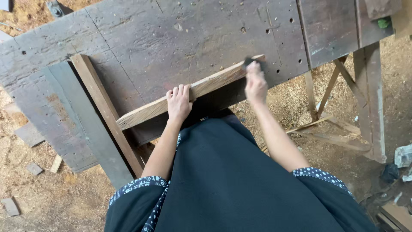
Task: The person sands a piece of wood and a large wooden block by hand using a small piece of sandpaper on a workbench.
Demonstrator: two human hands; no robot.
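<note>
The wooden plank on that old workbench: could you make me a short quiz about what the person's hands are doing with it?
1. True or false: the left hand lies flat on the wooden plank.
2. What does the right hand press on the plank's far end? A) a small dark block B) a hammer C) a saw
3. Fill in: the ground around the workbench is covered with ____.

Key
1. True: the fingers spread over the plank's top edge.
2. A: the small dark block shows just above the fingers.
3. Sawdust, with wood scraps lying in it.
</note>
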